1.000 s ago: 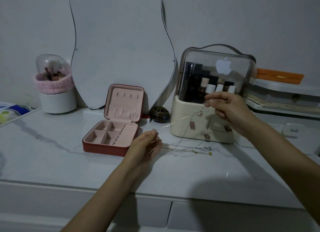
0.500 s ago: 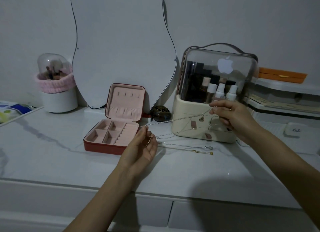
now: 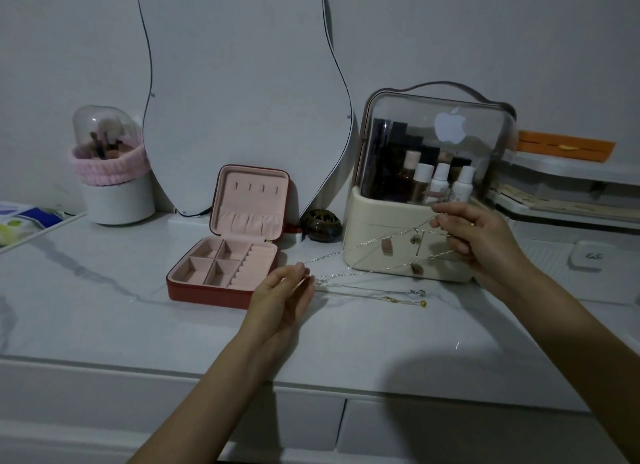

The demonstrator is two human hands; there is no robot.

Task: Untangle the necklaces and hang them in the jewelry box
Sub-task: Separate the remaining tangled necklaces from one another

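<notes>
Stretching a silver necklace (image 3: 367, 247) between both hands, at centre right of the frame, above the table (image 3: 104, 307). My left hand (image 3: 282, 295) pinches the near end of the chain in its fingers (image 3: 303, 273), just right of the jewelry box. My right hand (image 3: 479, 236) holds the far end raised in front of the cream cosmetics case (image 3: 408, 255), fingers curled round the strands. The chain runs in two or more lines that cross midway; a small pendant (image 3: 414, 239) hangs near my right hand. Whether it is one doubled necklace or two, I cannot tell. Two further chains (image 3: 388, 296) lie on the table below, ends pointing right.

Judgement: the untangling step is in hand; nothing is hung yet. The jewelry box (image 3: 228, 252) stands open at centre, its lid hooks (image 3: 256, 187) bare.

The next move calls for freeing the crossing strands without pulling them tight, then carrying one clear chain left to a lid hook
</notes>
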